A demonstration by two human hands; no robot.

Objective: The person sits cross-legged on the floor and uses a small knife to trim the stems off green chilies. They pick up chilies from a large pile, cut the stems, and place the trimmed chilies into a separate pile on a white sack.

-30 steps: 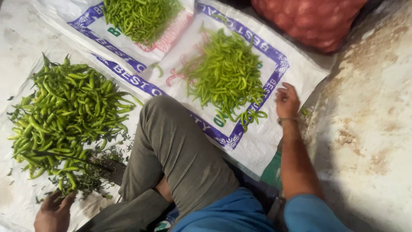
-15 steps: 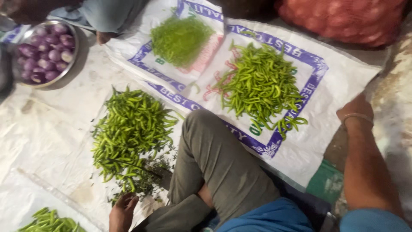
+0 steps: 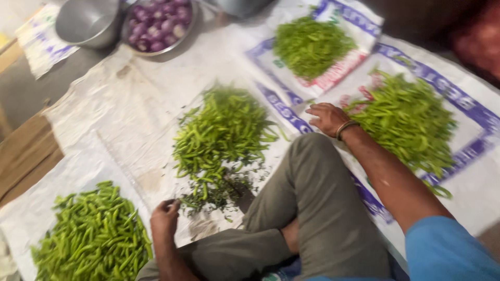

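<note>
Four chilli heaps on sacks, two hands at work.

The left hand [image 3: 165,217] curls loosely at the stem litter [image 3: 216,195] below the middle heap [image 3: 221,138]; what it pinches is blurred. The right hand [image 3: 327,118] lies spread, touching the right heap [image 3: 409,122]. A near heap [image 3: 94,237] is cut off. Two bowls: one of purple onions [image 3: 156,23], one grey [image 3: 88,21].

light: even, soft | shadows: faint | blur: motion smear throughout | top-right corner: dim
</note>
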